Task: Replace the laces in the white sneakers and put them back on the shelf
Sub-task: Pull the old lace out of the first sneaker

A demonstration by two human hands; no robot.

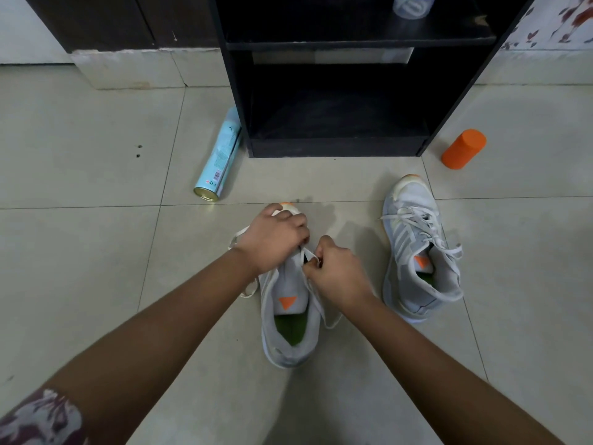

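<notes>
A white sneaker [290, 319] with an orange toe tip and green insole stands on the floor in front of me, heel toward me. My left hand [272, 237] covers its forefoot and pinches the white lace [247, 292] near the eyelets. My right hand [337, 273] pinches the lace on the sneaker's right side; loose lace ends trail out on both sides. The second white sneaker [420, 248], laced, stands to the right. The black shelf [337, 149] stands open just beyond the shoes.
A light blue spray can [218, 165] lies on the tile floor left of the shelf. An orange cylinder [463, 149] lies to its right. A clear plastic container [412, 6] sits on the upper shelf board.
</notes>
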